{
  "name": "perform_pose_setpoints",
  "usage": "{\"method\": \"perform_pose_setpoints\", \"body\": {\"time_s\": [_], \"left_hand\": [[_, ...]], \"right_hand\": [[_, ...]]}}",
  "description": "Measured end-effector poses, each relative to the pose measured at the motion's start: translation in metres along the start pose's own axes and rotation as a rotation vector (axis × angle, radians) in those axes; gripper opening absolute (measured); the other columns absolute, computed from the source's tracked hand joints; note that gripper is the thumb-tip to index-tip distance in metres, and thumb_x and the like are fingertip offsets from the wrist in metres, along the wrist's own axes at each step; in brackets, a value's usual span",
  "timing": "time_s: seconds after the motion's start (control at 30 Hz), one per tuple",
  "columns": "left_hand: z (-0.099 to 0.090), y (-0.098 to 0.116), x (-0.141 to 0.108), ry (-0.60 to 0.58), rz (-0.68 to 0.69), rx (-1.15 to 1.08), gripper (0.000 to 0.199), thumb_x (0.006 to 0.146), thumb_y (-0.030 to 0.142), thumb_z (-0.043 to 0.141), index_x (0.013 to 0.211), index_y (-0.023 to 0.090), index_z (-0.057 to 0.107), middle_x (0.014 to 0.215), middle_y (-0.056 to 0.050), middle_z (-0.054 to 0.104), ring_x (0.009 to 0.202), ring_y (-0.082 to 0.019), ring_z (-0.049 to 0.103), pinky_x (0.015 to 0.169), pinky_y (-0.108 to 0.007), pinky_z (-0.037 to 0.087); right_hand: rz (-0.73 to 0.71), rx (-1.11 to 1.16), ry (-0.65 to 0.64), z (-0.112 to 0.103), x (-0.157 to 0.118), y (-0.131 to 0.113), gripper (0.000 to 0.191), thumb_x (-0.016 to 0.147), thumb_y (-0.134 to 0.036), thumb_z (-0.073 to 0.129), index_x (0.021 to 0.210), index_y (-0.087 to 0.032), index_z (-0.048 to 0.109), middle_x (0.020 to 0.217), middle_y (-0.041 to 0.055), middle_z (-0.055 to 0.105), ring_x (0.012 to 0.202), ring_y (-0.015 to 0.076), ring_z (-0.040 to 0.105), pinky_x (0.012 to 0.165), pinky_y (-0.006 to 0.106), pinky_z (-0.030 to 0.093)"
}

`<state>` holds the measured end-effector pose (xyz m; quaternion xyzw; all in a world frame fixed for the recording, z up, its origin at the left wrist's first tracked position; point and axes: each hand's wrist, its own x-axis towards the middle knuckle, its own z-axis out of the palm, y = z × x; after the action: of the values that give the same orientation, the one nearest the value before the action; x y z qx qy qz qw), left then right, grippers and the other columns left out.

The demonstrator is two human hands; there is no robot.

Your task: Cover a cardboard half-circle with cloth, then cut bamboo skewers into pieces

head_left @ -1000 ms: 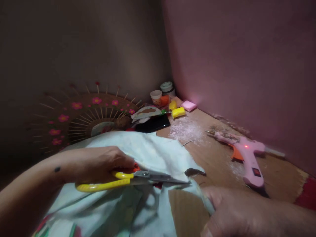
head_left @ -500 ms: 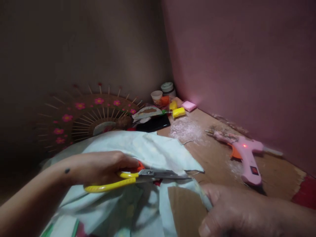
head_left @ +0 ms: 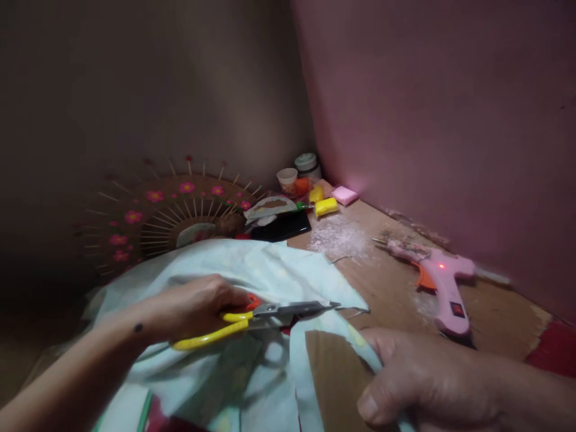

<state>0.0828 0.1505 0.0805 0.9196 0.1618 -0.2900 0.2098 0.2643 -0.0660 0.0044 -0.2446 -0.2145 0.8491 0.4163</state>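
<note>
My left hand (head_left: 204, 306) is wrapped round a pair of scissors (head_left: 288, 311) with yellow and orange handles. Their blades point right across a pale blue cloth (head_left: 288, 273); one blade lies on top, while the lower one is partly hidden by fabric. Just right of the tips, my right hand (head_left: 414, 378) pinches the cloth's edge together with a brown cardboard piece (head_left: 335, 378), its thumb on the near side. A strip of the same cloth borders the cardboard. The cut edge ends in a loose pointed corner near the blade tips.
A pink glue gun (head_left: 443, 276) with a lit red light lies at right by the wall. Behind the cloth are a dark phone (head_left: 285, 227), yellow packets (head_left: 326, 207), a pink packet (head_left: 344, 195), a paper cup (head_left: 287, 178), a lidded jar (head_left: 306, 163) and a flower-decorated fan-shaped stick piece (head_left: 168, 207).
The upper scissor blade has tilted upward and its tip has drawn back slightly left. My right hand still holds the cloth and cardboard. The view has shifted a little.
</note>
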Motion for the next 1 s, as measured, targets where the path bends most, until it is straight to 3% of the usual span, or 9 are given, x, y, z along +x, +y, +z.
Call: {"method": "perform_pose_setpoints", "body": {"time_s": [0.2, 0.47, 0.6, 0.7, 0.8, 1.0], "left_hand": [[0.008, 0.014, -0.003, -0.016, 0.062, -0.125, 0.022, 0.089, 0.024, 0.045, 0.095, 0.017, 0.065, 0.084, -0.003, 0.066, 0.072, -0.016, 0.055, 0.06, -0.022, 0.039], [0.009, 0.029, -0.004, 0.045, 0.098, -0.116, 0.022, 0.088, 0.022, 0.045, 0.104, 0.021, 0.062, 0.099, -0.002, 0.066, 0.085, -0.017, 0.059, 0.072, -0.021, 0.043], [0.011, 0.03, -0.001, 0.054, 0.089, -0.106, 0.022, 0.086, 0.019, 0.046, 0.1, 0.023, 0.063, 0.096, 0.001, 0.067, 0.082, -0.015, 0.059, 0.07, -0.02, 0.042], [0.016, 0.026, 0.002, 0.09, 0.047, -0.052, 0.018, 0.087, 0.022, 0.047, 0.089, 0.021, 0.065, 0.078, 0.002, 0.066, 0.066, -0.012, 0.055, 0.058, -0.019, 0.037], [0.025, 0.015, 0.001, 0.22, -0.016, 0.053, 0.019, 0.087, 0.027, 0.047, 0.082, 0.018, 0.064, 0.064, 0.002, 0.061, 0.054, -0.01, 0.048, 0.051, -0.02, 0.03], [0.042, -0.013, -0.006, 0.738, -0.242, 0.13, 0.02, 0.087, 0.031, 0.044, 0.087, 0.017, 0.059, 0.069, 0.001, 0.06, 0.059, -0.011, 0.051, 0.055, -0.019, 0.036]], "right_hand": [[0.008, 0.187, 0.01, -0.002, 0.004, 0.006, 0.068, 0.049, 0.001, 0.058, 0.115, -0.016, 0.06, 0.085, 0.003, 0.069, 0.064, 0.0106, 0.062, 0.075, 0.027, 0.049], [-0.004, 0.199, -0.039, -0.003, 0.004, 0.006, 0.077, 0.05, 0.005, 0.055, 0.124, -0.018, 0.055, 0.091, 0.0042, 0.07, 0.066, 0.0123, 0.066, 0.076, 0.027, 0.048], [-0.003, 0.196, -0.031, -0.002, 0.003, 0.007, 0.077, 0.05, 0.005, 0.054, 0.123, -0.019, 0.056, 0.092, 0.004, 0.07, 0.066, 0.012, 0.066, 0.074, 0.027, 0.048], [0.005, 0.2, -0.025, -0.002, 0.004, 0.007, 0.075, 0.048, 0.004, 0.054, 0.12, -0.018, 0.058, 0.091, 0.004, 0.069, 0.064, 0.012, 0.066, 0.073, 0.027, 0.048], [0.018, 0.18, -0.018, -0.003, 0.003, 0.007, 0.072, 0.047, 0.003, 0.056, 0.116, -0.018, 0.06, 0.086, 0.0027, 0.069, 0.064, 0.0116, 0.064, 0.074, 0.027, 0.048], [0.036, 0.067, -0.043, -0.006, -0.002, 0.009, 0.059, 0.051, -0.002, 0.062, 0.108, -0.016, 0.065, 0.074, 0.0003, 0.067, 0.06, 0.0088, 0.059, 0.063, 0.019, 0.044]]}}
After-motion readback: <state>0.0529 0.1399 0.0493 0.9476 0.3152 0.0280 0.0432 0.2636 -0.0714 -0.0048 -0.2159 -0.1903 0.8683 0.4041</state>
